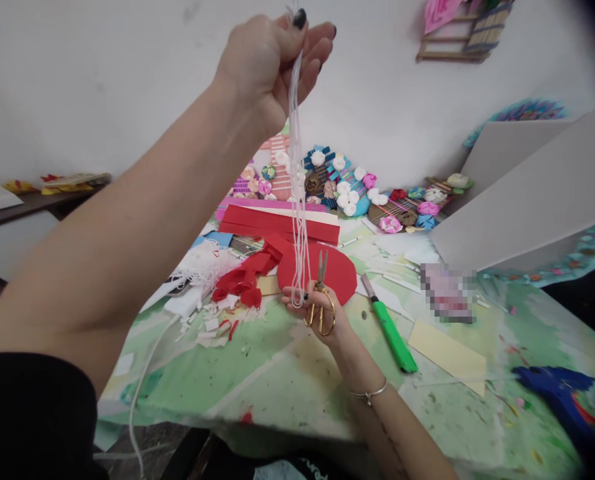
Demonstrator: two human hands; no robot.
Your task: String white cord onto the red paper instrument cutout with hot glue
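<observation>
Raised high at the top centre, my left hand (277, 67) pinches a bundle of white string (297, 193), which hangs down in long loops. Lower down, my right hand (322, 310) has gold-handled scissors (322, 293) hooked on its fingers, their blades pointing up. The looped lower ends of the string rest at the fingers of my right hand. Behind that hand lies a round red piece (337, 277) on the table. A tangled pile of white string (204, 263) sits to the left, beside crumpled red scraps (247, 273).
Right of my right hand lies a green utility knife (394, 337), then a cream card (447, 357) and a blue glue gun (557, 393). Red strips (280, 223) and flower-decorated pieces (347, 187) are at the back. White boards (527, 193) lean at the right.
</observation>
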